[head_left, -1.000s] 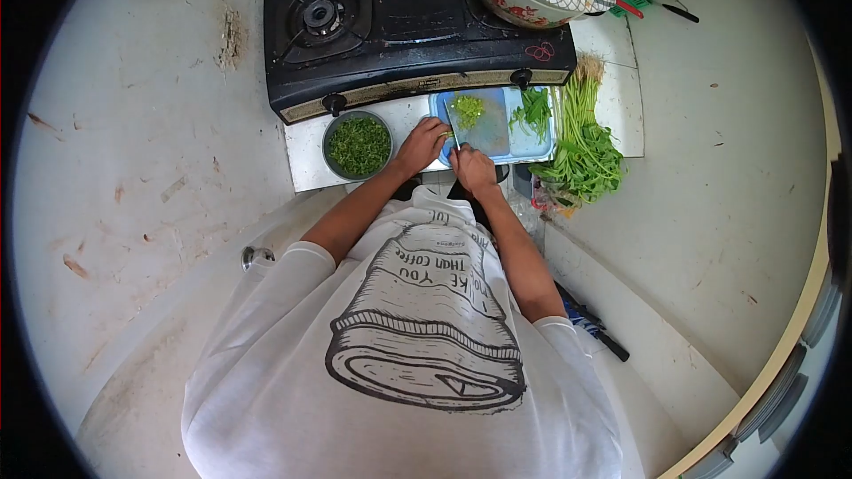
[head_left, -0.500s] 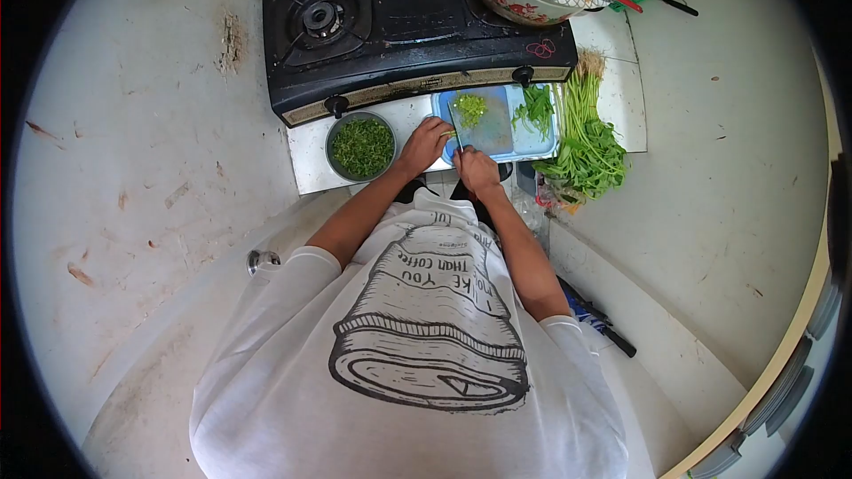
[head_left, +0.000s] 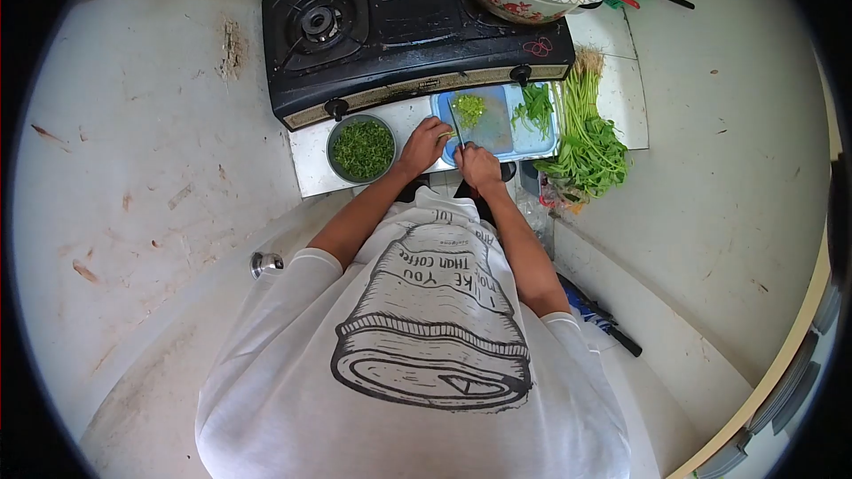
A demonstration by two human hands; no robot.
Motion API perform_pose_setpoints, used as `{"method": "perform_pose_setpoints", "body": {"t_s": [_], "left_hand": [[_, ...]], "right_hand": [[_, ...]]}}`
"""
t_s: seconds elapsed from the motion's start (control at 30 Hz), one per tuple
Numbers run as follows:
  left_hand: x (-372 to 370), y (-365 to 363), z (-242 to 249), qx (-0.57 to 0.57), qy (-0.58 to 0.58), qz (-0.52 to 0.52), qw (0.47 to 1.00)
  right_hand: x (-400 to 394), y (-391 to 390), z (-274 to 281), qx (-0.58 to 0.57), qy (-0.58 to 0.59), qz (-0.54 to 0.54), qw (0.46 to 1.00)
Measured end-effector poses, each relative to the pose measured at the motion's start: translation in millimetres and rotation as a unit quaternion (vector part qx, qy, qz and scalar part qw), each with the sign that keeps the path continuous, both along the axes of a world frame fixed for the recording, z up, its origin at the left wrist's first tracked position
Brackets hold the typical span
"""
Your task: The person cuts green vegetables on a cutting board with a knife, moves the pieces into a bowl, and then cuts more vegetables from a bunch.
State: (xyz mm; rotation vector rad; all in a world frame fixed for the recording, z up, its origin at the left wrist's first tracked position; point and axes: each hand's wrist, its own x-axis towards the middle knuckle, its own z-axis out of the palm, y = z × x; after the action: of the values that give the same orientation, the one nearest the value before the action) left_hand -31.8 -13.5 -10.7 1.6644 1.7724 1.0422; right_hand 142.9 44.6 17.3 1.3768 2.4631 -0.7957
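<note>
The right hand (head_left: 479, 164) grips a knife (head_left: 457, 124), blade pointing away across the blue cutting board (head_left: 524, 137). The left hand (head_left: 424, 144), fingers curled, pins green stems (head_left: 446, 135) beside the blade to steady them. Chopped bits (head_left: 469, 109) lie just beyond the hands; a bowl of chopped greens (head_left: 360, 148) sits left of the left hand, and uncut bunches (head_left: 590, 146) wait to the right.

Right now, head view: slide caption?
Left hand and right hand chop greens on blue board beside bowl.

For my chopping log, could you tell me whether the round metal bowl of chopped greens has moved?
No; the round metal bowl of chopped greens stays beside the black gas stove's left knob.
</note>
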Motion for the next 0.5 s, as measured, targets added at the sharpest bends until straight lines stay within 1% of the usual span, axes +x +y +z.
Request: {"method": "perform_pose_setpoints", "body": {"t_s": [0.07,0.27,0.5], "left_hand": [[-0.4,0.4,1.6,-0.006,-0.003,-0.001,1.0],[0.5,0.7,-1.1,-0.007,0.01,-0.001,1.0],[0.5,0.0,1.6,-0.014,0.006,-0.002,1.0]], "right_hand": [[3.7,0.9,-0.8,0.01,0.017,0.001,1.0],[1.7,-4.6,7.9,0.009,0.014,0.016,1.0],[1.9,-8.0,4.5,0.021,0.025,0.012,0.999]]}}
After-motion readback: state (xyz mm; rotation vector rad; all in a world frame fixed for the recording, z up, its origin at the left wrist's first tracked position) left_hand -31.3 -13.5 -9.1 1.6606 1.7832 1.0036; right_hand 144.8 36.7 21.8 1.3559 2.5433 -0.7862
